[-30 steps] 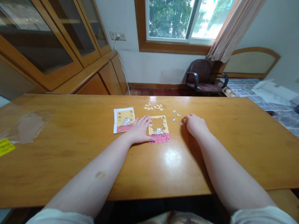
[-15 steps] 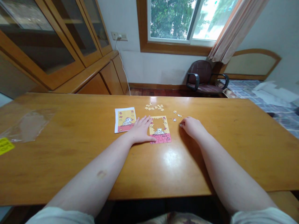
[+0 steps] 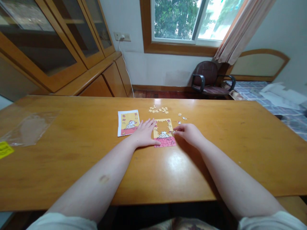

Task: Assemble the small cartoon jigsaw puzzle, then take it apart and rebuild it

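Left hand (image 3: 144,134) lay open on the puzzle's (image 3: 165,141) 9 o'clock edge; right hand (image 3: 188,132) pinched a piece (image 3: 173,131) near 3 o'clock. Plastic bag (image 3: 30,127) at bench's (image 3: 163,185) far 9 o'clock: contents unclear.

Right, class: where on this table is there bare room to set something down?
Between plastic bag and picture card; between the puzzle and the table's near edge; right of the right forearm. Crowded: around the puzzle, with left hand, right hand and loose pieces.
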`<act>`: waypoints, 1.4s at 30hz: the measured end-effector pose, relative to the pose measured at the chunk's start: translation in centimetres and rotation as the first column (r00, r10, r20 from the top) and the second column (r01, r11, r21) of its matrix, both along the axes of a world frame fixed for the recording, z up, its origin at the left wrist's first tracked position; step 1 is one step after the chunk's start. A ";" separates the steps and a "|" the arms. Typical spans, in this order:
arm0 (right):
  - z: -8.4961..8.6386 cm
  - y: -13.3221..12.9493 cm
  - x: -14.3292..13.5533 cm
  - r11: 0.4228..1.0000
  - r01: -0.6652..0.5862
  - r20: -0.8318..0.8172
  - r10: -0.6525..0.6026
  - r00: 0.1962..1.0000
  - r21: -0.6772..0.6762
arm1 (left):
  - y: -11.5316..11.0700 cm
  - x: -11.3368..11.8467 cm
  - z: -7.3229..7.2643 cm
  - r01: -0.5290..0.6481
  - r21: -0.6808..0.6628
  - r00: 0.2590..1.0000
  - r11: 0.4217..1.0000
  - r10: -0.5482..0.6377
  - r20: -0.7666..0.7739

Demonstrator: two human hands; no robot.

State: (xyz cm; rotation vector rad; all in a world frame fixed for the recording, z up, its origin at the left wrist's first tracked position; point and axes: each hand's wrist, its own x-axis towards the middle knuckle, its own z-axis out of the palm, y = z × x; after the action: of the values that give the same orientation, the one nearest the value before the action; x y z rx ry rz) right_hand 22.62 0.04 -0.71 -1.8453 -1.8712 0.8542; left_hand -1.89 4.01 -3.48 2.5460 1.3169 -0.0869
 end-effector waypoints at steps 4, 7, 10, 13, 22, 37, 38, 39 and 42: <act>0.1 -0.2 -0.5 0.999 -0.037 -0.024 0.037 0.999 -0.029 | 0.0 0.0 0.1 -0.003 -0.005 1.000 1.000 0.003 0.006; 0.1 -0.4 -0.9 0.997 -0.049 -0.062 0.045 0.997 -0.063 | -0.1 0.1 0.1 -0.005 -0.007 1.000 1.000 0.005 0.003; 0.1 -0.6 -1.1 0.995 -0.036 -0.056 0.031 0.998 -0.088 | -0.1 0.1 0.2 -0.011 -0.004 1.000 1.000 0.011 -0.002; 0.2 -0.7 -1.2 0.997 -0.025 -0.036 0.023 0.999 -0.070 | -0.1 0.2 0.1 -0.010 -0.006 1.000 1.000 0.010 -0.005; -0.2 -0.7 -1.4 0.997 -0.030 -0.133 0.021 0.991 -0.071 | -0.1 0.1 0.2 -0.010 -0.011 1.000 1.000 0.010 0.001; 0.8 -1.6 -1.9 0.994 -0.103 0.120 0.105 0.987 -0.018 | -0.1 0.1 0.0 -0.010 0.001 1.000 1.000 0.010 0.010; 1.1 -1.7 -1.7 0.989 -0.150 0.160 0.150 0.976 -0.009 | 0.0 0.1 -0.1 -0.012 0.002 1.000 1.000 0.012 0.009; 1.3 -1.7 -1.6 0.980 -0.201 0.197 0.197 0.960 -0.003 | 0.0 0.1 -0.1 -0.013 0.003 1.000 1.000 0.013 0.009; 1.8 -1.7 -1.1 0.954 -0.299 0.298 0.279 0.913 0.021 | 0.0 0.0 -0.3 -0.010 0.007 1.000 1.000 0.010 0.006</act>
State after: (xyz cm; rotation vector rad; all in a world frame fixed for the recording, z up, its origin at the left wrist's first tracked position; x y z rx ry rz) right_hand 21.49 -1.61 1.05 -1.7570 -2.3718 0.6220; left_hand -1.88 4.05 -3.75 2.5434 1.3302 -0.0729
